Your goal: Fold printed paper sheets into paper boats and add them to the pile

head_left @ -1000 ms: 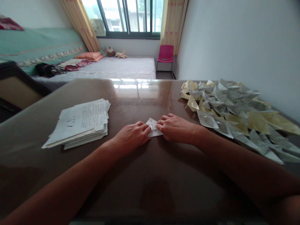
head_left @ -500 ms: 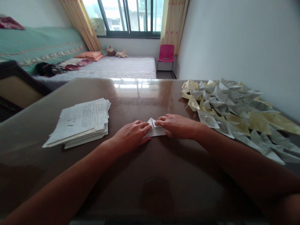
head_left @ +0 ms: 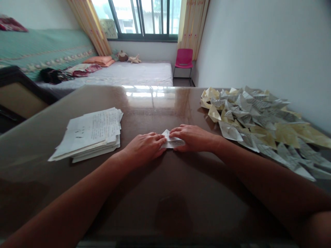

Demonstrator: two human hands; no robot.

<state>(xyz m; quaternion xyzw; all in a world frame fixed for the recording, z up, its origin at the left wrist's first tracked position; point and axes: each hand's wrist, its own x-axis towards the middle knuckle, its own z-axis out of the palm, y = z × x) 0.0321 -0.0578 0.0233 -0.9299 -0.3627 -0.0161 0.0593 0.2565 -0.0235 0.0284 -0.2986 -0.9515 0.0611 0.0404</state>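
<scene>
A small sheet of printed paper (head_left: 170,143), folded to a point at its far end, lies on the brown glossy table (head_left: 144,193) in front of me. My left hand (head_left: 146,146) holds its left side down, with the fingertips on the paper. From the other side my right hand (head_left: 192,137) has its fingers on the upper layer, and its thumb is at the near edge. Both hands hide the paper's side corners.
To the left is a stack of printed sheets (head_left: 90,132). Many folded paper pieces (head_left: 248,110), white and yellowish, are heaped at the right by the wall (head_left: 258,44). Beyond the table are a bed (head_left: 144,72) and a pink chair (head_left: 184,59).
The fingers of my right hand have shifted slightly up and left over the paper, and more of its right near part shows. My left hand has barely moved.
</scene>
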